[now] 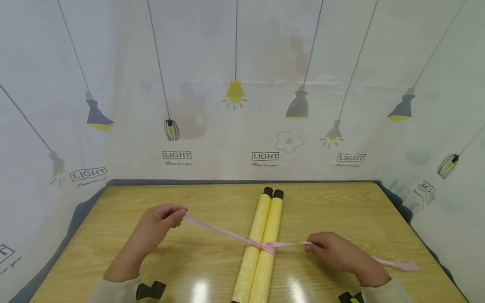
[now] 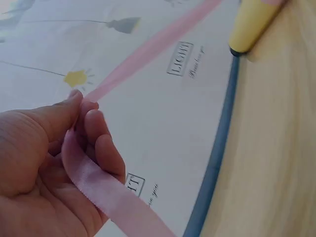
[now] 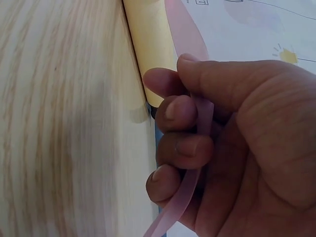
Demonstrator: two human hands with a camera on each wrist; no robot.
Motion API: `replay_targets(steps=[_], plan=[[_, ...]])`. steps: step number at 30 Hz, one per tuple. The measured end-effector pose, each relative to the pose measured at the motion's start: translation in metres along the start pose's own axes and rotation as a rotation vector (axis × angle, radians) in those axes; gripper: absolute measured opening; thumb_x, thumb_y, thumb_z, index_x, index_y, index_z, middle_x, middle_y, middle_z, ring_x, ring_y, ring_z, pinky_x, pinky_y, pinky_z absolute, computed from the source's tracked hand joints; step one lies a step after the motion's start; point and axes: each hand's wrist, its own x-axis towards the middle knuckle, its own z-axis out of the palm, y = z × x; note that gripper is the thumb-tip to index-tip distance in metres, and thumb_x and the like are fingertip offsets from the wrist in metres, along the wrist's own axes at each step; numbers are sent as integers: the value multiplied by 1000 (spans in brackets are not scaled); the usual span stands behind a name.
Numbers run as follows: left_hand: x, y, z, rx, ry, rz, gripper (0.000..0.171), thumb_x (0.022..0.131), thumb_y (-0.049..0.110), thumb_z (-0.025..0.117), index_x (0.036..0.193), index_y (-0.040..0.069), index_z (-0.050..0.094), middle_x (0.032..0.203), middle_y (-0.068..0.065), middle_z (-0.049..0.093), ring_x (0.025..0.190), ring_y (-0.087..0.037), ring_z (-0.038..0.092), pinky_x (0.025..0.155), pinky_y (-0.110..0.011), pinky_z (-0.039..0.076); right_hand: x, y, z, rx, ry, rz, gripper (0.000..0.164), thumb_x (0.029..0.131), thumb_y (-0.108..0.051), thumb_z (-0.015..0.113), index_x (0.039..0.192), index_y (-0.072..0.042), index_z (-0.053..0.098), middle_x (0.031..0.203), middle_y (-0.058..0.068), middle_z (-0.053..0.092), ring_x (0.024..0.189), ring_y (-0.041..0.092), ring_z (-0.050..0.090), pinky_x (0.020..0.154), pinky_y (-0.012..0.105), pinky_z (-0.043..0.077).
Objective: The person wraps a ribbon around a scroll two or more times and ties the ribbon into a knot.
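Two yellow rolls (image 1: 261, 227) with black end caps lie side by side on the wooden table. Around their middle runs a pink ribbon (image 1: 219, 230), crossed over itself on top. My left hand (image 1: 157, 227) pinches one end between thumb and forefinger, left of the rolls; in the left wrist view the spare ribbon (image 2: 113, 192) trails down past the palm. To the right of the rolls, my right hand (image 1: 337, 250) grips the other end, its fingers curled round the ribbon (image 3: 203, 116). Both lengths stretch out from the crossing to the hands.
The wooden table (image 1: 182, 252) ends at a dark blue edge (image 1: 212, 182) along the back. Behind it hangs a white backdrop (image 1: 227, 139) printed with lamps. A loose ribbon tail (image 1: 407, 266) extends beyond the right wrist.
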Motion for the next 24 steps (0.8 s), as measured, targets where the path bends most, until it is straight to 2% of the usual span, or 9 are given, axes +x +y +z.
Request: replay_targets(steps=[4,7,10,12,17,19,21,24], plan=[[4,13,2,5,6,88,42,101,44,58,135,20,64,123,-2,70,113,-21,67,96,-34,55,1,-1,0,12,3,4,29,105,-31,55,83,-12,61,66,-9,38,57,2,34,56,23,34],[10,26,6,95,24,202,36,104,36,56,137,21,62,133,0,66,122,-22,64,99,-38,55,1,-1,0,21,0,12,30,104,-31,55,84,-11,61,66,-9,38,57,2,34,55,23,33],[20,43,13,196,59,280,29,105,27,57,132,23,66,131,0,66,120,-23,64,96,-44,55,1,-1,0,23,0,12,30,104,-31,56,84,-10,61,67,-9,38,57,2,34,55,24,33],[28,55,18,245,83,307,26,104,26,57,128,24,68,125,2,67,112,-20,66,92,-44,55,1,0,0,20,3,12,30,104,-32,56,83,-10,60,67,-9,38,57,2,33,55,23,33],[45,82,34,208,82,309,20,102,32,61,118,24,70,107,5,69,88,-15,61,79,-36,51,1,2,1,3,18,-13,31,104,-32,56,79,-14,56,66,-10,36,57,1,33,56,23,33],[51,94,41,169,60,314,19,102,31,61,117,23,70,107,4,70,90,-15,62,80,-37,53,1,1,2,-5,23,-25,31,104,-32,56,77,-16,55,66,-10,36,57,1,33,56,22,33],[57,103,50,159,24,345,18,102,28,61,116,22,70,112,2,70,100,-15,65,87,-39,55,1,1,2,-11,25,-31,31,104,-33,56,78,-17,55,66,-11,36,58,0,34,57,22,34],[66,118,66,218,-10,459,19,102,17,60,117,18,72,116,1,71,110,-17,65,96,-40,54,1,1,2,-14,24,-32,31,104,-34,56,78,-17,56,66,-11,36,58,0,34,56,22,34]])
